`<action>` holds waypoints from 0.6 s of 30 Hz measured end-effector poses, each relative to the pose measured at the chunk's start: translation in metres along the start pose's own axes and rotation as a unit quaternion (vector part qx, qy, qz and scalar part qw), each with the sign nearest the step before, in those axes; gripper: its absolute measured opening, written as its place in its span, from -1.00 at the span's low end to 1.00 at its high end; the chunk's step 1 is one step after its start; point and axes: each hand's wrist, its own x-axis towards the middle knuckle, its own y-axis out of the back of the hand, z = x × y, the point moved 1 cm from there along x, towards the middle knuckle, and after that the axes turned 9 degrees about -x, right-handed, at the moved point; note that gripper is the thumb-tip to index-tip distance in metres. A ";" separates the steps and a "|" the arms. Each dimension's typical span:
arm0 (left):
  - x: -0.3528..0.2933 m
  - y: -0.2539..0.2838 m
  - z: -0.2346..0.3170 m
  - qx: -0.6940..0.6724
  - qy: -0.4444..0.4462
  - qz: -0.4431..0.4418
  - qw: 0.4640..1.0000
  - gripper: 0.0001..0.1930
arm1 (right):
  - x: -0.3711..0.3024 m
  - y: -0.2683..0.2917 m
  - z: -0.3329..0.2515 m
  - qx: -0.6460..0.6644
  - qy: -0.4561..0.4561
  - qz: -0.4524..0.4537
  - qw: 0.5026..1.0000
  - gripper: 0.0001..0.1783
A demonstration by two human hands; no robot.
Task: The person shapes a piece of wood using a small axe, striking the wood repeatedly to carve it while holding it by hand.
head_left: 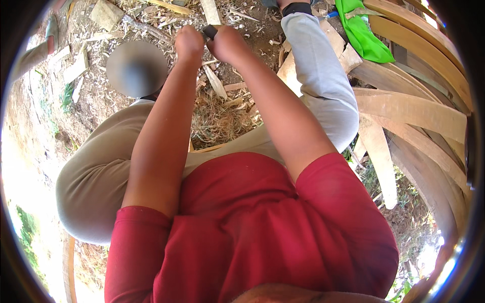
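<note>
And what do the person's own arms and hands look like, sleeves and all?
The left sleeve and right sleeve are short and deep red, with no print visible. Below them, the left forearm and right forearm are bare. The left hand and right hand wear no gloves; no watch or bracelet shows.

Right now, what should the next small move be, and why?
Probably a short, careful shift of the dark object along the pale wooden strip: the right hand grips it, the left hand is curled close beside it, and the strip appears just beyond. Contact is unclear.
</note>
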 end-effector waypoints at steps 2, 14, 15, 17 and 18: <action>0.005 0.003 0.000 -0.065 0.060 -0.007 0.996 -0.72 | 0.005 -0.012 0.015 -0.028 0.014 0.022 0.999 -0.60; -0.005 0.015 0.009 0.091 -0.020 -0.087 0.992 -0.77 | -0.043 0.029 -0.005 0.207 -0.022 0.026 0.978 -0.54; -0.009 0.024 0.026 0.089 -0.014 -0.077 0.993 -0.78 | -0.034 0.017 0.005 0.167 0.011 0.042 0.985 -0.56; -0.007 0.038 0.050 0.270 -0.074 -0.122 0.952 -0.85 | -0.003 -0.020 0.030 0.090 0.079 0.088 0.989 -0.58; 0.000 0.035 0.044 0.097 0.039 -0.095 0.990 -0.87 | 0.010 -0.026 0.031 0.077 0.053 0.085 0.992 -0.65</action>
